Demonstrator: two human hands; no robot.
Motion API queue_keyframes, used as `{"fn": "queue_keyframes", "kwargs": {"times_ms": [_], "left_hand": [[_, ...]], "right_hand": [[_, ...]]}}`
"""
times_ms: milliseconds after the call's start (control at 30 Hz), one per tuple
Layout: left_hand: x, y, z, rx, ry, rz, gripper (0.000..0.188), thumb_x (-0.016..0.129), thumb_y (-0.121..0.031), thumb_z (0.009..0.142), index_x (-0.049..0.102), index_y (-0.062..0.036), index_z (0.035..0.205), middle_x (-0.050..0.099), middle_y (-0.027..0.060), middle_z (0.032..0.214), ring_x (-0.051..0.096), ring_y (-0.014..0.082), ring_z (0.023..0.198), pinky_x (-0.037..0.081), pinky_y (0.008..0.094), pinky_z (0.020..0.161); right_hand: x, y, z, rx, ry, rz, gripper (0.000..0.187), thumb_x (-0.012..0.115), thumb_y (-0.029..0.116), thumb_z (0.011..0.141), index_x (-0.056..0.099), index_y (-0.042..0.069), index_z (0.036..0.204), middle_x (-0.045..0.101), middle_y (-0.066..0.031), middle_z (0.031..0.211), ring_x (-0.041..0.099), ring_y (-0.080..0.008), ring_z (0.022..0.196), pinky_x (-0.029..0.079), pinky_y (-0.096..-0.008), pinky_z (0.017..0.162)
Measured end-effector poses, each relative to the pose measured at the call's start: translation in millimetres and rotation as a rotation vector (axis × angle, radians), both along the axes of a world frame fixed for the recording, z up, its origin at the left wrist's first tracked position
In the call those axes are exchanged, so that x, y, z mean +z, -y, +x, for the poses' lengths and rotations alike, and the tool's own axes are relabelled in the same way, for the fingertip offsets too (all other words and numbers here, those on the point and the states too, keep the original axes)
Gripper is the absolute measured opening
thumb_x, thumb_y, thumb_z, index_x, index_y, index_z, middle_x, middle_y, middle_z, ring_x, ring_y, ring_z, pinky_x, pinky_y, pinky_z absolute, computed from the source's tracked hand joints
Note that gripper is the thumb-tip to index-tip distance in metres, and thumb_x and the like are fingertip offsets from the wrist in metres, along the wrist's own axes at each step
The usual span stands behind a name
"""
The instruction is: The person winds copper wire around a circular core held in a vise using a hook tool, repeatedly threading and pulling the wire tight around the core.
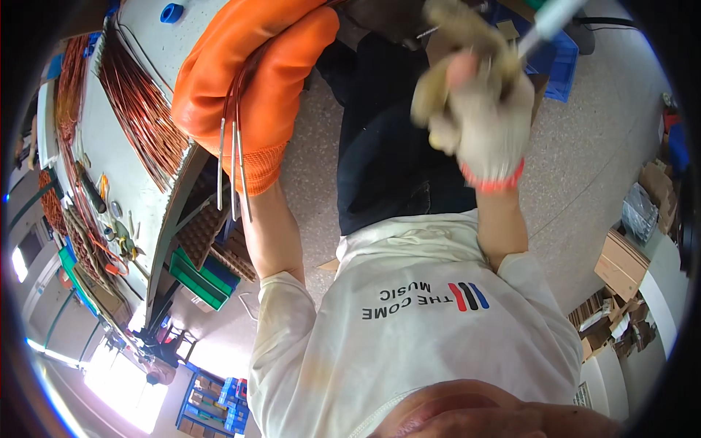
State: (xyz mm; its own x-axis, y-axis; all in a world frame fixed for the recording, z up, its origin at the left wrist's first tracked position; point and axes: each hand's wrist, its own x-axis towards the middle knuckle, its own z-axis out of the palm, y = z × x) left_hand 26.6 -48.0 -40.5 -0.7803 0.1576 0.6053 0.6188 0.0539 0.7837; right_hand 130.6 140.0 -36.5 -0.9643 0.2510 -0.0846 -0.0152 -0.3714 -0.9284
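Note:
My left hand (248,95), in a thick orange rubber glove, is closed around a few thin copper rods (238,139). Their silver-coloured ends stick out of the glove toward my forearm. My right hand (482,109) is raised over the dark trousers on my lap. It wears an off-white knit glove with a red cuff, worn brown at the fingers, and motion smears those fingers. Close beside it runs a blurred white rod-like thing (551,22); whether the hand grips it I cannot make out. A fanned bundle of copper rods (139,102) lies on the grey worktable (150,212) at left.
A blue tape-like ring (171,13) sits on the table's far part. Hand tools (120,233) and more copper bundles (69,109) lie further left. Beneath the table edge are a green bin (197,281) and brown trays (198,237). A blue crate (561,77) and cardboard boxes (621,263) stand at right.

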Motion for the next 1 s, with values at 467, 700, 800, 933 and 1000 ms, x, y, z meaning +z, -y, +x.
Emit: {"fn": "queue_keyframes", "kwargs": {"times_ms": [467,700,800,933,1000], "left_hand": [[9,-26,26,0.213,0.216,0.11,0.029,0.074,-0.013,0.097,0.071,0.0039,0.121,0.075,0.0177,0.116,0.071,0.021,0.104,0.056,0.0328,0.095],[0,-27,19,0.201,0.045,0.159,0.026,0.074,-0.012,0.096,0.074,0.0038,0.116,0.075,0.0188,0.117,0.072,0.0223,0.103,0.058,0.033,0.093],[-1,-18,14,0.147,-0.051,0.124,0.024,0.075,-0.011,0.095,0.074,0.0037,0.114,0.074,0.0201,0.117,0.072,0.0238,0.104,0.057,0.0347,0.094],[13,-21,23,0.129,0.05,0.095,0.023,0.075,-0.008,0.094,0.075,0.0044,0.113,0.074,0.0191,0.118,0.072,0.0236,0.105,0.056,0.0337,0.096],[15,-19,25,0.116,0.115,0.089,0.022,0.073,-0.006,0.095,0.075,0.0057,0.114,0.075,0.0186,0.117,0.073,0.0206,0.102,0.057,0.0308,0.091]], "right_hand": [[-57,-8,-25,-0.105,-0.097,0.8,0.042,0.083,0.016,0.083,0.062,0.005,0.118,0.076,-0.0058,0.089,0.074,-0.0184,0.079,0.059,-0.0302,0.074],[-29,-17,-33,-0.012,0.214,0.034,0.021,0.073,0.002,0.088,0.068,0.0,0.108,0.072,-0.0078,0.079,0.063,-0.0125,0.055,0.046,-0.0235,0.043],[-48,-26,-35,-0.178,-0.433,1.017,0.035,0.068,0.004,0.09,0.062,-0.003,0.124,0.072,-0.0121,0.089,0.056,-0.0111,0.051,0.044,-0.023,0.046],[-38,-26,-29,0.141,-0.135,-0.494,0.037,0.069,0.0,0.087,0.063,-0.005,0.123,0.07,-0.0128,0.086,0.05,-0.0087,0.05,0.039,-0.0215,0.045],[-28,-16,-32,0.022,-0.078,-0.278,0.034,0.073,-0.001,0.084,0.067,-0.004,0.117,0.071,-0.0097,0.083,0.055,-0.0081,0.052,0.042,-0.0205,0.045]]}}
